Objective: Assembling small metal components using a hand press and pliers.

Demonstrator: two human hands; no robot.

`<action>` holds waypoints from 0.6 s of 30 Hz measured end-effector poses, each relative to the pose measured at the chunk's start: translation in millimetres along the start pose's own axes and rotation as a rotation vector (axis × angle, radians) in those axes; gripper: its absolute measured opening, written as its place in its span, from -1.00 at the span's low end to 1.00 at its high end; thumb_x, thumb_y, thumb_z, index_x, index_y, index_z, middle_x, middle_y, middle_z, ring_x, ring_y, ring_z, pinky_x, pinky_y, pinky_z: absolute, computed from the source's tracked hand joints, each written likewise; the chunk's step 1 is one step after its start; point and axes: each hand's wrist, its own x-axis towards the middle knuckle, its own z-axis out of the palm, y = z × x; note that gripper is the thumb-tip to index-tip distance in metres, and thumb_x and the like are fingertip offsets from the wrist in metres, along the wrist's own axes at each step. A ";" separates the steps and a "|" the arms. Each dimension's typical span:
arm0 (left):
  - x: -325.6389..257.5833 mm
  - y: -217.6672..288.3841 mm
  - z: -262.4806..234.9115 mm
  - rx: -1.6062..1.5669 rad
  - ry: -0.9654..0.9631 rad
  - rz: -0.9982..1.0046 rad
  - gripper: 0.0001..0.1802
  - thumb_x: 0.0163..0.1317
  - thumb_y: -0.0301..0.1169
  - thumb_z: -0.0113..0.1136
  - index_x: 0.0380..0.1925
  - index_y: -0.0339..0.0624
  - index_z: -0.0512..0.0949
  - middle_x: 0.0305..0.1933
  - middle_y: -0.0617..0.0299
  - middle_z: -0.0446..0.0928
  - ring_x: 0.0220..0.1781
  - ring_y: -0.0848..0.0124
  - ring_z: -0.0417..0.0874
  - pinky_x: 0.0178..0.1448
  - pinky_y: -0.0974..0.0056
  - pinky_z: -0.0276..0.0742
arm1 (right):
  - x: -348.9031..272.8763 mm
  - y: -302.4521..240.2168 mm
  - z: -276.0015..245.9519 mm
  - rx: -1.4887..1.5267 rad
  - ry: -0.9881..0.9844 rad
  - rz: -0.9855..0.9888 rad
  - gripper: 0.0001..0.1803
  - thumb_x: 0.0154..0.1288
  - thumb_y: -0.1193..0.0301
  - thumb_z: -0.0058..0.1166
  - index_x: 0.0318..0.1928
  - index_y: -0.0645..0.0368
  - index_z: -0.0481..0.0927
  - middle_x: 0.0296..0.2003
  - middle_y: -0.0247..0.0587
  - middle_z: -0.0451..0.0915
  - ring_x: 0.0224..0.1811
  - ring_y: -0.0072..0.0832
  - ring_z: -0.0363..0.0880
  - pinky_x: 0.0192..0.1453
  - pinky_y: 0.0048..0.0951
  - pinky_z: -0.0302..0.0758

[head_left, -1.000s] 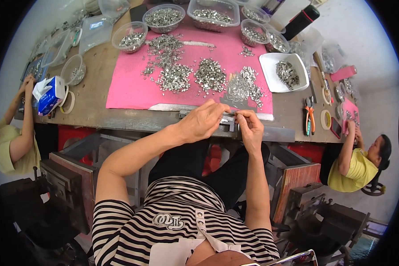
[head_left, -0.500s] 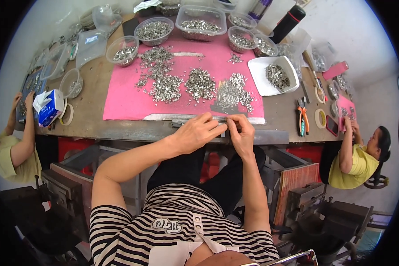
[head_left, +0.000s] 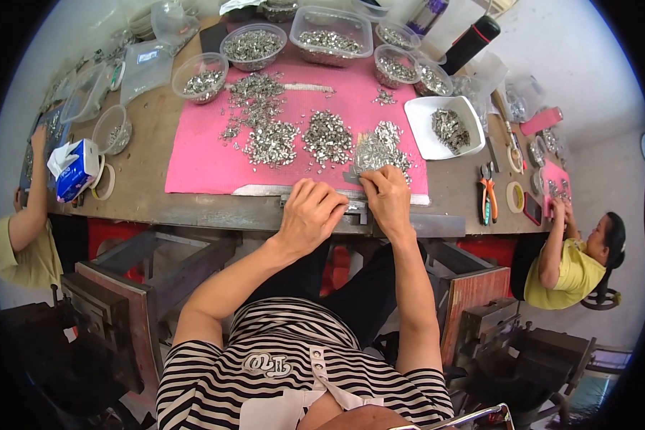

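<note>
My left hand [head_left: 312, 216] is closed over a dark metal fixture [head_left: 362, 217] at the table's front edge, thumb and fingertips together; whatever they hold is too small to name. Further forward, my right hand [head_left: 387, 199] pinches at the near side of a heap of thin silvery pins [head_left: 371, 153], its fingertips over a small grey plate [head_left: 350, 177]. Anything between those fingers is hidden. Beside the pins, a heap of small shiny metal pieces [head_left: 327, 136] and another similar heap [head_left: 271, 143] lie on the pink mat [head_left: 204, 168].
Clear tubs of metal parts [head_left: 330, 43] line the back. A white tray [head_left: 419, 136], pliers [head_left: 487, 193] and a tape roll [head_left: 514, 197] sit to the right; a tissue pack [head_left: 77, 172] is on the left. Co-workers in yellow work at both sides [head_left: 562, 276].
My right hand has moved forward from the fixture to the pins, apart from my left hand. My left hand has shifted slightly left and down, uncovering more of the fixture.
</note>
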 end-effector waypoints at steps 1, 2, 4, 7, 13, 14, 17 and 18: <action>-0.5 1.0 -0.5 0.015 0.022 0.012 -0.71 0.11 -0.44 0.44 -0.14 -0.15 0.64 -0.18 0.19 0.60 -0.09 0.16 0.59 0.17 0.04 0.42 | 0.2 -1.1 -0.5 -0.019 -0.003 -0.003 -0.89 0.16 0.49 0.35 -0.27 0.15 0.72 -0.35 -0.21 0.55 -0.21 -0.19 0.54 -0.11 -0.20 0.48; -1.2 2.1 -1.1 0.030 0.043 0.023 -0.69 0.11 -0.43 0.44 -0.12 -0.14 0.64 -0.16 0.19 0.61 -0.07 0.17 0.59 0.20 0.02 0.40 | 1.0 -2.4 -1.0 -0.020 -0.008 -0.002 -0.89 0.16 0.49 0.35 -0.27 0.15 0.72 -0.35 -0.21 0.55 -0.21 -0.19 0.54 -0.11 -0.20 0.48; -5.4 5.4 -6.3 0.054 0.053 0.008 -0.67 0.12 -0.42 0.44 -0.09 -0.13 0.63 -0.13 0.20 0.61 -0.04 0.18 0.59 0.23 0.02 0.38 | 4.0 -5.6 -1.9 -0.013 -0.015 -0.014 -0.90 0.17 0.56 0.32 -0.27 0.21 0.70 -0.39 -0.14 0.54 -0.25 -0.16 0.55 -0.14 -0.18 0.47; -13.7 1.8 -6.8 0.077 0.055 -0.007 -0.65 0.15 -0.42 0.40 -0.03 -0.12 0.62 -0.09 0.20 0.59 0.01 0.19 0.58 0.28 0.00 0.34 | 4.5 -3.1 -0.6 0.012 -0.021 -0.007 -0.87 0.16 0.59 0.31 -0.26 0.25 0.66 -0.40 -0.12 0.53 -0.24 -0.14 0.54 -0.14 -0.17 0.46; -18.0 1.3 -1.5 0.050 0.079 -0.034 -0.64 0.18 -0.47 0.34 0.01 -0.12 0.61 -0.07 0.21 0.58 0.03 0.22 0.56 0.26 0.04 0.33 | -5.5 -12.4 -5.1 0.304 -0.029 0.174 -0.93 0.31 0.60 0.24 -0.23 0.27 0.61 -0.35 -0.23 0.60 -0.31 -0.42 0.57 -0.16 -0.41 0.49; -18.0 2.2 -1.1 0.058 0.081 -0.035 -0.64 0.17 -0.48 0.34 0.01 -0.12 0.61 -0.07 0.21 0.58 0.03 0.22 0.56 0.25 0.06 0.34 | -7.5 -12.7 -6.5 0.302 -0.030 0.172 -0.93 0.31 0.60 0.24 -0.23 0.27 0.61 -0.35 -0.23 0.60 -0.31 -0.42 0.57 -0.16 -0.41 0.49; -18.8 2.1 -1.1 0.078 0.078 -0.034 -0.63 0.15 -0.45 0.37 0.00 -0.13 0.62 -0.02 0.23 0.63 0.03 0.23 0.59 0.21 0.07 0.33 | -10.9 -9.2 -8.6 0.526 -0.075 0.345 -0.97 0.41 0.59 0.15 -0.18 0.28 0.59 -0.34 -0.27 0.63 -0.34 -0.58 0.57 -0.22 -0.51 0.50; -19.4 2.4 -1.1 0.075 0.082 -0.031 -0.63 0.15 -0.45 0.37 0.00 -0.13 0.62 -0.02 0.23 0.63 0.03 0.23 0.59 0.21 0.07 0.33 | -12.9 -5.7 -6.2 0.666 -0.068 0.424 -0.95 0.43 0.57 0.14 -0.16 0.31 0.59 -0.33 -0.30 0.64 -0.31 -0.64 0.56 -0.19 -0.54 0.50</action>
